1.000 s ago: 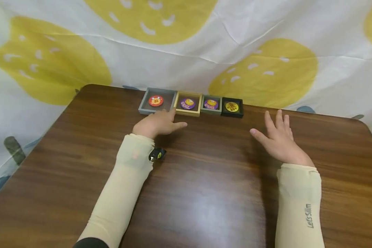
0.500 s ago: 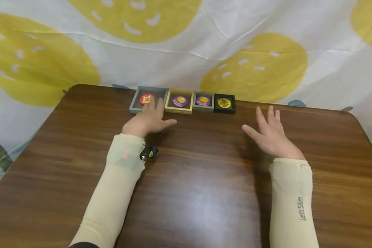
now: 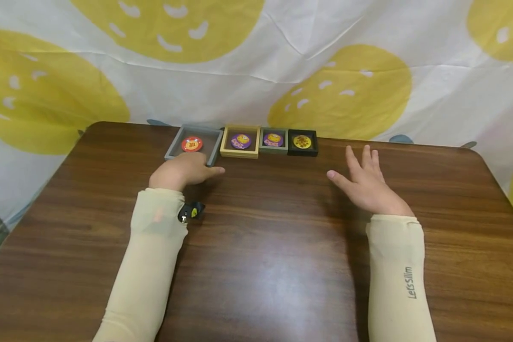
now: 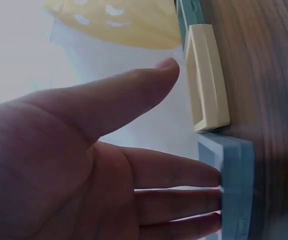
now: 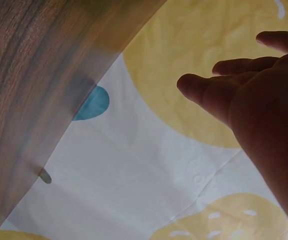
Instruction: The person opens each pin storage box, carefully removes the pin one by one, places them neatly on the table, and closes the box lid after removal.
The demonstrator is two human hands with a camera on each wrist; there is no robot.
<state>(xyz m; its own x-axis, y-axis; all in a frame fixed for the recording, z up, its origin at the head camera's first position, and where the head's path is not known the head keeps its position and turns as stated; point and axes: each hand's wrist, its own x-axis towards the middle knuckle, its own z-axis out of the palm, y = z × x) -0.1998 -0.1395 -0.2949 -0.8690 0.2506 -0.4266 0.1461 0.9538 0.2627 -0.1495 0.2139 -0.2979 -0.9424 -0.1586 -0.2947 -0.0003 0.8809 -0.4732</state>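
My left hand (image 3: 180,171) is at the front rim of a grey square tray (image 3: 212,141), which lies slightly turned. In the left wrist view its straight fingers (image 4: 176,205) reach the rim of the grey tray, with the thumb held apart. A red round badge (image 3: 191,144) lies inside that tray. To its right stand a cream-yellow tray (image 3: 258,147) and a smaller grey-green tray (image 3: 274,150), each with a purple round badge, then a black tray (image 3: 302,153) with a yellow badge. My right hand (image 3: 366,184) is spread over the table, holding nothing.
The trays stand in a row along the back edge of a dark wooden table (image 3: 256,237). Behind it hangs a white cloth (image 3: 222,90) with yellow fruit prints. A small black item (image 3: 191,211) is fixed at the left cuff.
My left fingers went over the grey tray, then drew back to its front rim. That tray has turned and its front has come away from the cream-yellow one. The view shifted; the right hand stays spread.
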